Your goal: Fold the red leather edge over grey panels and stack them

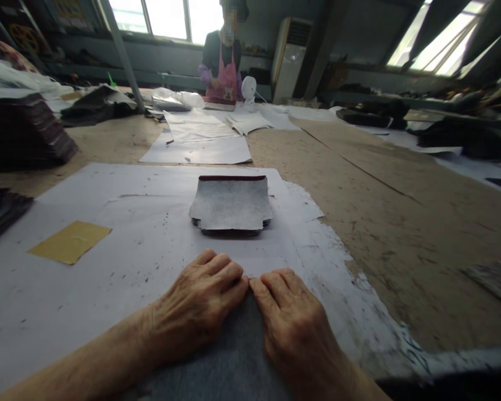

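A grey fabric-like piece lies at the table's near edge, partly covered by both hands. My left hand is closed on its far edge, fingers curled and pressed together. Close beside it, my right hand is closed on the same edge, the fingertips of the two hands almost touching. The part of the edge under the fingers is hidden. Just beyond the hands sits a small stack of cut grey pieces, with a dark red folded strip along its far side.
White paper covers the near table, with a yellow card at left. Dark stacks stand at the far left. A person in a pink apron is across the table, by a white roll. Dark cloth lies at right.
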{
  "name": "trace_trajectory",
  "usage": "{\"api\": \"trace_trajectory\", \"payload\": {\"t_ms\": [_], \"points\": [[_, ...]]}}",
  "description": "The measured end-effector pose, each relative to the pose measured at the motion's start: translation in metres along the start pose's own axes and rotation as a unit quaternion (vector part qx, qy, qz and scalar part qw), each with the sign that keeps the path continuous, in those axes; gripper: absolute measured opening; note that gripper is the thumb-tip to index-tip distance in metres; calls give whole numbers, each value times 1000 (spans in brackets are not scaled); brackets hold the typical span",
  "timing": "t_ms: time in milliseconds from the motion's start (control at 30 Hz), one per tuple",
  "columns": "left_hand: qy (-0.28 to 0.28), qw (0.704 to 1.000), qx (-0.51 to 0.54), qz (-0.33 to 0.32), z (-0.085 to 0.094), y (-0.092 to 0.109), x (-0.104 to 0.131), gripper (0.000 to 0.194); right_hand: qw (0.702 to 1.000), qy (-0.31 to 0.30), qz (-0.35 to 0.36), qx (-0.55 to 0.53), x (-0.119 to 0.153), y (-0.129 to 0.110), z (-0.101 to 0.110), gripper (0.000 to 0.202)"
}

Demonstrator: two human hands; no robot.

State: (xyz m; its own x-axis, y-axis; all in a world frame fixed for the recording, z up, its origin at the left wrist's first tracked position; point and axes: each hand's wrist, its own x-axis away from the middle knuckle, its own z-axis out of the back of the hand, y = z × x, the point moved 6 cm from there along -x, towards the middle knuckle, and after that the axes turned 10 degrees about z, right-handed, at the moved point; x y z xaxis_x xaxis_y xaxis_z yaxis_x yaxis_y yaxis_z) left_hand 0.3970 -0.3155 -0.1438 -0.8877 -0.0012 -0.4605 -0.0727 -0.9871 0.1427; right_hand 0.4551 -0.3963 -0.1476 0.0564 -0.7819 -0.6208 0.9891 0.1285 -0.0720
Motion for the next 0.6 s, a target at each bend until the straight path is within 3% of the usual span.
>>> {"api": "trace_trajectory", "payload": {"t_ms": [200, 367, 600], "points": [[21, 994, 68, 79, 18, -26, 15, 34, 999, -7, -18, -30, 3, 9, 1, 31], [25, 997, 51, 43, 25, -28, 22, 33, 1000, -7, 16, -8, 1, 6, 2, 35], [20, 996, 78, 24, 19, -27, 21, 35, 991, -79, 97, 46, -6, -6, 1, 32]]}}
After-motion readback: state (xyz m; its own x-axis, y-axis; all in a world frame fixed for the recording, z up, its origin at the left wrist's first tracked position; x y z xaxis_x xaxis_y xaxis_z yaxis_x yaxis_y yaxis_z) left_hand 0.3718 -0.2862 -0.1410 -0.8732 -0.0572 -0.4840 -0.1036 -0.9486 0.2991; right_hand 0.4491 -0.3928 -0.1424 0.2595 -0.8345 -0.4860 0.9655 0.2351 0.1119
